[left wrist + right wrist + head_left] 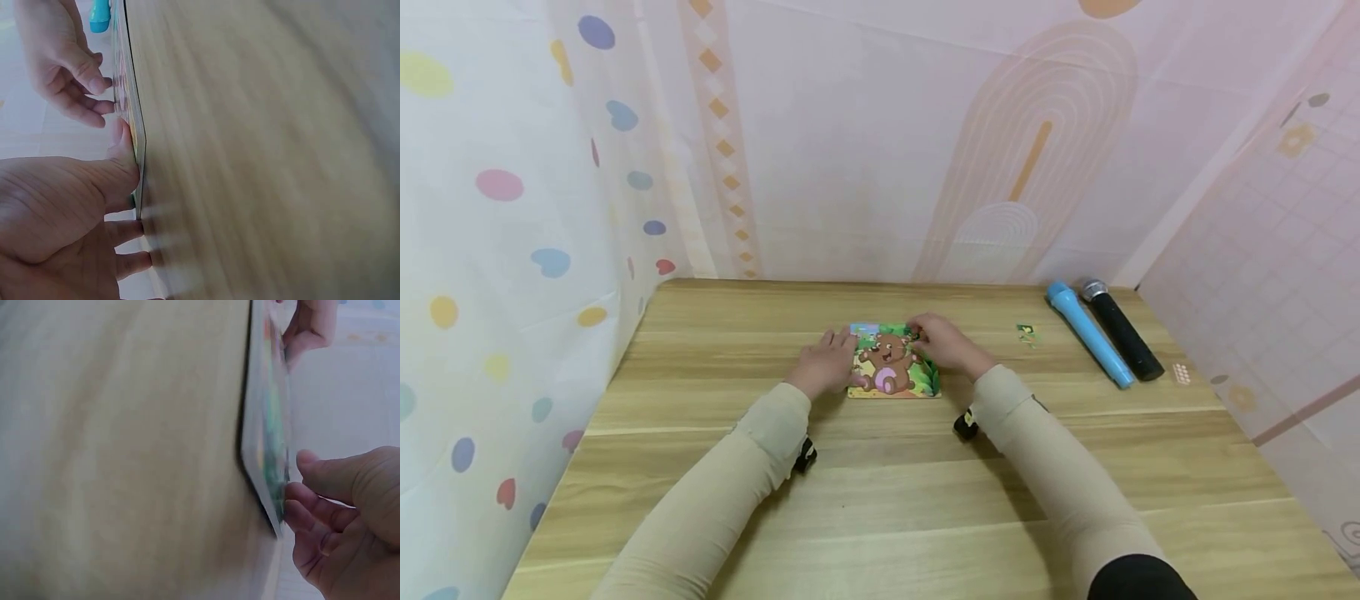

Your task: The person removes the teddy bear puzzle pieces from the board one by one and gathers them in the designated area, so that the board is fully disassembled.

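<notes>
Hands (827,360) (946,342) on bear puzzle (892,365), table (880,467)

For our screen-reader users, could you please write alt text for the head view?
Two hands, left hand and right hand, rest on a bear puzzle on a wooden table. To the right lie a loose piece, a blue microphone and a black microphone.

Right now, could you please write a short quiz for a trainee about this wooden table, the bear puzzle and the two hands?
1. True or false: the blue microphone lies left of the square bear-picture puzzle board.
2. Which hand touches the board's upper right corner?
3. The loose green puzzle piece lies: A on the board, B on the light wooden table.

Key: 1 false. 2 the right hand; the left hand rests at its left edge. 3 B.
</notes>
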A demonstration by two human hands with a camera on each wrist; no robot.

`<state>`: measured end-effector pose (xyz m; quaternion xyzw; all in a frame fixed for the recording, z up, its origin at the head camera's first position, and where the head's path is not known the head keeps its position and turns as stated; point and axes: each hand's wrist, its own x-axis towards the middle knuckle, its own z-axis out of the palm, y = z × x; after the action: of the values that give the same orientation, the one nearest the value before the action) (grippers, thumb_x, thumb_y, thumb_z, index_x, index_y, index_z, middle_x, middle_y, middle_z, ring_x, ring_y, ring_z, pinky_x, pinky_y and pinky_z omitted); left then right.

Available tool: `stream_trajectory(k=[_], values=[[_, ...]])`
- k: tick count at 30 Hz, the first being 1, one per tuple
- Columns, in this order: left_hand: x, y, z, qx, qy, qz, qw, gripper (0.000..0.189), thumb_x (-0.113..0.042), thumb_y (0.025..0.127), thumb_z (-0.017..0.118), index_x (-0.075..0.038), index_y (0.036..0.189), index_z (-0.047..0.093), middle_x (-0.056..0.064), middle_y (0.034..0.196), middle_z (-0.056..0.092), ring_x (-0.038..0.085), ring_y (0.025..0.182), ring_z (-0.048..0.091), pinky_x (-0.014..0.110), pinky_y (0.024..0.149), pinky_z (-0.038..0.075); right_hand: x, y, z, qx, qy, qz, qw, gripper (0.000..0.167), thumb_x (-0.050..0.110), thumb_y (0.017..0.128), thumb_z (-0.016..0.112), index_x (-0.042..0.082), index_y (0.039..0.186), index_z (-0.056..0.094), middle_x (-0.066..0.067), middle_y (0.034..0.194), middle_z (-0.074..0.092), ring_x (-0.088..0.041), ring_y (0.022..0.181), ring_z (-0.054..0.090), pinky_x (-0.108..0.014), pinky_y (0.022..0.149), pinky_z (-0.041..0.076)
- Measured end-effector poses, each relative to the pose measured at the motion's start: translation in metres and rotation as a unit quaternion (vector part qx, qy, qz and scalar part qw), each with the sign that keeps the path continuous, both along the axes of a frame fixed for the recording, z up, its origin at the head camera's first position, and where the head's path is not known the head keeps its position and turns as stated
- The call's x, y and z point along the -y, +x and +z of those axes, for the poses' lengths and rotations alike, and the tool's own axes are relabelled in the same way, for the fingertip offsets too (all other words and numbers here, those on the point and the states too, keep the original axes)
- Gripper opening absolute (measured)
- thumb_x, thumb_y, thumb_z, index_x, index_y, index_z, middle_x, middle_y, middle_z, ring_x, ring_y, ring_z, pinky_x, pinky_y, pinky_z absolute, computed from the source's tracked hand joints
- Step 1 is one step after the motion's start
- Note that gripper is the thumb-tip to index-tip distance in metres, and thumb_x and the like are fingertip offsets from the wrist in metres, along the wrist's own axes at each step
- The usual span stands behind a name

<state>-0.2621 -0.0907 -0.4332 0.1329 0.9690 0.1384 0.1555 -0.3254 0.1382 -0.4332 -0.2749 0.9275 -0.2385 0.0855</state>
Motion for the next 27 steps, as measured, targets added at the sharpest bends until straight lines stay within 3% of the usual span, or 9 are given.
stream_trajectory(k=[4,10,17,27], values=[[0.000,0.000,0.000,0.002,-0.012,-0.003,0.9999,0.084,-0.043,0.097,0.063,0.001,0.158,0.024,0.019,0.169,0.005,0.044,0.153,0.008,0.071,0.114,0.021,0.004,0.001,-0.001,-0.002,0.006,0.008,0.9999,0.041,0.004,0.099,0.065,-0.012,0.135,0.055,-0.022,0.120,0.062,-0.028,0.104,0.060,-0.040,0.093,0.052],[0.000,0.001,-0.001,0.000,-0.023,-0.005,0.9997,0.082,-0.044,0.098,0.062,-0.001,0.158,0.025,0.018,0.169,0.006,0.043,0.153,0.010,0.071,0.113,0.025,0.010,0.002,-0.002,-0.002,0.023,0.011,0.9997,0.048,0.011,0.098,0.068,-0.010,0.139,0.053,-0.023,0.127,0.060,-0.032,0.118,0.058,-0.043,0.103,0.048],[0.000,0.001,-0.001,-0.002,-0.028,-0.007,0.9996,0.081,-0.044,0.099,0.061,0.000,0.157,0.026,0.018,0.169,0.007,0.043,0.153,0.011,0.070,0.112,0.027,0.014,0.005,-0.004,-0.013,0.039,0.014,0.9991,0.053,0.007,0.098,0.068,-0.009,0.144,0.048,-0.022,0.123,0.056,-0.030,0.113,0.058,-0.041,0.102,0.049],[-0.001,0.001,0.002,-0.003,-0.025,-0.006,0.9997,0.082,-0.045,0.098,0.061,0.000,0.157,0.026,0.018,0.169,0.007,0.043,0.153,0.010,0.071,0.113,0.026,0.018,0.002,-0.004,0.004,0.031,-0.009,0.9995,0.051,0.005,0.098,0.066,-0.006,0.145,0.049,-0.020,0.125,0.053,-0.031,0.116,0.056,-0.042,0.104,0.048]])
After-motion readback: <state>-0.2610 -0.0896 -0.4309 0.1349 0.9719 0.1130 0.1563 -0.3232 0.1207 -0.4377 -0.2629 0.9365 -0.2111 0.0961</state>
